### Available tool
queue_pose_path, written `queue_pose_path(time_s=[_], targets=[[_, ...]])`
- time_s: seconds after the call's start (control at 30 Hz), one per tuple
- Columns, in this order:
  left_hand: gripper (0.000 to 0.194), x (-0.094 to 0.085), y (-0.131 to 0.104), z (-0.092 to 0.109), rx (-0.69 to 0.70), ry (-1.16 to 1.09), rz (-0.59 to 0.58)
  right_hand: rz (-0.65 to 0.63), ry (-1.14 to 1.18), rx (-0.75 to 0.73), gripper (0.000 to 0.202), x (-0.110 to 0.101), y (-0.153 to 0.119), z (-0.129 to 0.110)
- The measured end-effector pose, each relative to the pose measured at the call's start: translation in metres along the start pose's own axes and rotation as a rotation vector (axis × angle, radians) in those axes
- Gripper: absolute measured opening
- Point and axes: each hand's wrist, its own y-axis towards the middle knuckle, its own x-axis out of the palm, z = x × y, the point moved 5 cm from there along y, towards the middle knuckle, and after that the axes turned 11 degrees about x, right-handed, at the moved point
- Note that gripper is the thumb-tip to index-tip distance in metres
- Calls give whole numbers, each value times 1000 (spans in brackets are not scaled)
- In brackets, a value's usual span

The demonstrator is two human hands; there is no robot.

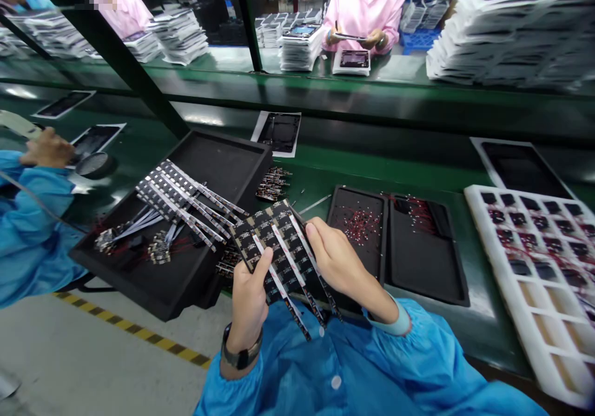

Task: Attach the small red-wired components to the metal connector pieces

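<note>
A black panel of small circuit boards (283, 248), crossed by white strips, is held up in front of my body. My left hand (250, 292) grips its left edge with the thumb on top. Around the panel's right edge my right hand (337, 261) is closed, fingers hidden beneath. Just left of my hands, a large black tray (223, 162) bears more striped boards (181, 196) and bundles of white cables (160, 245). Small boards (273, 183) lie stacked beside that tray.
Right of my hands lie a black tray with red wires (337, 217), another black tray (427, 273) and a white compartment tray (504, 279). A co-worker's hand (49, 149) is at far left. A person in pink (367, 7) sits across, beyond a green post (248, 25).
</note>
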Motion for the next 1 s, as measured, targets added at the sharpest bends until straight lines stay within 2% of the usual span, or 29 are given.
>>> queue_pose_path(time_s=[0.13, 0.33, 0.5, 0.6, 0.73, 0.87, 1.0], targets=[[53, 1, -1, -3, 32, 14, -32, 59, -99, -25, 32, 3, -2, 0], [48, -5, -5, -9, 97, 151, 33, 393, -414, -98, 33, 17, -8, -1], [44, -3, -13, -3, 200, 266, -15, 517, -545, -160, 36, 27, -9, -3], [42, -3, -15, -1, 220, 304, -22, 482, -485, -145, 34, 23, -9, -2], [45, -7, -10, -5, 171, 231, 12, 320, -268, -69, 31, 17, -7, 7], [48, -14, -7, -5, 127, 164, 77, 442, -184, -72, 30, 4, -8, 11], [48, -20, -1, 6, 74, 62, 126, 379, 116, -8, 33, -21, -13, 23]])
